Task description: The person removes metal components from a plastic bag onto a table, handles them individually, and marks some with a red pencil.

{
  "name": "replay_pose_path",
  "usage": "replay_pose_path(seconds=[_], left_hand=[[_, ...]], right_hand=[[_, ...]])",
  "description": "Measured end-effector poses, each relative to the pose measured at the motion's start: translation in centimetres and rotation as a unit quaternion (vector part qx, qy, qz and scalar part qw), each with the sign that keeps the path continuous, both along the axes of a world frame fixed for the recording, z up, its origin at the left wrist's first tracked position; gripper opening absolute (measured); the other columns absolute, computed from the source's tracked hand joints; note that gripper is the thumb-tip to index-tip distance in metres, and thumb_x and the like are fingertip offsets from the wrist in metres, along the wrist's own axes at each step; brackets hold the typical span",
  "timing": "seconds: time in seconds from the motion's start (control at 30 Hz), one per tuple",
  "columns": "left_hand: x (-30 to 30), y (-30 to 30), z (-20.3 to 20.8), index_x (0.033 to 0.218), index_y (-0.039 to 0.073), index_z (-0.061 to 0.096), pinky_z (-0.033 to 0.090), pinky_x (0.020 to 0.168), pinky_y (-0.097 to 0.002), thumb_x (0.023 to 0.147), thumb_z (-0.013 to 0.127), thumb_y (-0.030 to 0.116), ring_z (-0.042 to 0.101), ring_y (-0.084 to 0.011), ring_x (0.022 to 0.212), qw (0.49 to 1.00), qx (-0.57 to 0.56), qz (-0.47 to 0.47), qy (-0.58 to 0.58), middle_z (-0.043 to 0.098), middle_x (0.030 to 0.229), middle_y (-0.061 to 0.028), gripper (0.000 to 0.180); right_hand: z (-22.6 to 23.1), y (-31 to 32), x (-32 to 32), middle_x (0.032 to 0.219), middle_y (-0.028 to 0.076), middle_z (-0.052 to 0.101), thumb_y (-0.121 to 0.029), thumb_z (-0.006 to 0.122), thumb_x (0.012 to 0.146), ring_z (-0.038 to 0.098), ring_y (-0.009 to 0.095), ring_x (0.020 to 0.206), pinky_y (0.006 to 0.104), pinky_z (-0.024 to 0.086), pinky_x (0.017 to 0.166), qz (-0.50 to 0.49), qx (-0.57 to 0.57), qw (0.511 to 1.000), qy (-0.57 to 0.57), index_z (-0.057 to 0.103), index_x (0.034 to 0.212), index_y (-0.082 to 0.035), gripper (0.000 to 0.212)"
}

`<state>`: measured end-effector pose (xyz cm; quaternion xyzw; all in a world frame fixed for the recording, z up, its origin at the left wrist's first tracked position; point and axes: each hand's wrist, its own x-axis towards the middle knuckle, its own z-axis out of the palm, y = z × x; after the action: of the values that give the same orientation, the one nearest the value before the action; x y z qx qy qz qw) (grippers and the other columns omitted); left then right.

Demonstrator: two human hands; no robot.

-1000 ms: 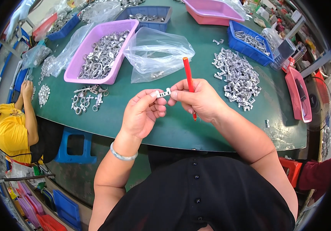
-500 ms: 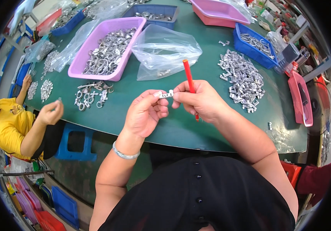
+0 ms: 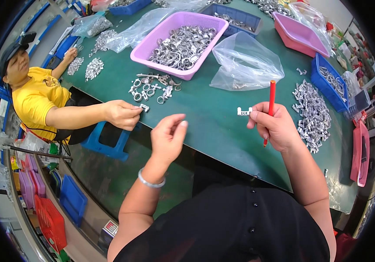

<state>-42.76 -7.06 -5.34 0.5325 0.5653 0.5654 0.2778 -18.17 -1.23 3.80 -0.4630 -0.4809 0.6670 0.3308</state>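
My right hand (image 3: 278, 127) pinches a small silvery metal piece (image 3: 244, 112) with dark marks between thumb and forefinger. A red pencil (image 3: 272, 94) stands upright in the same hand, running down between its fingers. My left hand (image 3: 166, 139), bangle on its wrist, is over the table's near edge, thumb and forefinger apart and nothing between them. Just left of it, a co-worker's hand (image 3: 123, 114) holds out a similar small metal part (image 3: 144, 108). Past these hands lies a small group of metal rings and clamps (image 3: 152, 88).
A pink-purple basket (image 3: 140, 51) full of metal rings stands behind, beside a clear plastic bag (image 3: 244, 65). To the right are a heap of small metal pieces (image 3: 312, 115) and a blue tray (image 3: 344, 106). The co-worker in a yellow shirt (image 3: 50, 94) sits at left near a blue stool (image 3: 104, 144).
My left hand has let go of the metal piece and moved away leftward, opening. My right hand keeps piece and pencil. The co-worker's arm has stretched toward me. My view has shifted left.
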Motion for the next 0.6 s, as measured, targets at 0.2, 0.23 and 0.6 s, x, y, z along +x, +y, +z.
replay_pose_path(seconds=[0.2, 0.23, 0.6], left_hand=[[-4.4, -0.6, 0.8, 0.097, 0.002, 0.057, 0.045, 0.06, -0.0293, 0.073, 0.06, 0.005, 0.055, -0.0236, 0.069, 0.933, -0.002, 0.162, 0.322, 0.055, 0.079, -0.0106, 0.024], [-5.1, -0.1, 0.8, 0.101, 0.003, 0.055, 0.045, 0.067, -0.0353, 0.074, 0.06, 0.008, 0.054, -0.0301, 0.081, 0.911, 0.018, 0.171, 0.376, 0.053, 0.091, -0.014, 0.029], [-6.3, 1.3, 0.9, 0.112, 0.001, 0.047, 0.045, 0.073, -0.0381, 0.073, 0.063, 0.027, 0.053, -0.0328, 0.087, 0.875, -0.096, 0.238, 0.41, 0.048, 0.102, -0.0161, 0.05]], right_hand=[[-0.4, -0.5, 0.4, 0.066, 0.008, 0.058, -0.01, 0.058, 0.078, 0.037, 0.004, 0.039, 0.0186, 0.028, 0.037, -0.01, -0.009, 1.0, -0.005, 0.054, 0.079, 0.0, 0.011], [-0.5, -0.5, 0.4, 0.066, 0.008, 0.058, -0.011, 0.059, 0.078, 0.037, 0.005, 0.039, 0.0188, 0.028, 0.037, -0.003, -0.012, 1.0, 0.005, 0.054, 0.079, 0.0, 0.012], [-0.2, -0.9, 1.0, 0.065, 0.007, 0.058, -0.012, 0.059, 0.077, 0.036, 0.004, 0.038, 0.018, 0.027, 0.036, -0.001, -0.01, 1.0, 0.009, 0.055, 0.081, 0.001, 0.014]])
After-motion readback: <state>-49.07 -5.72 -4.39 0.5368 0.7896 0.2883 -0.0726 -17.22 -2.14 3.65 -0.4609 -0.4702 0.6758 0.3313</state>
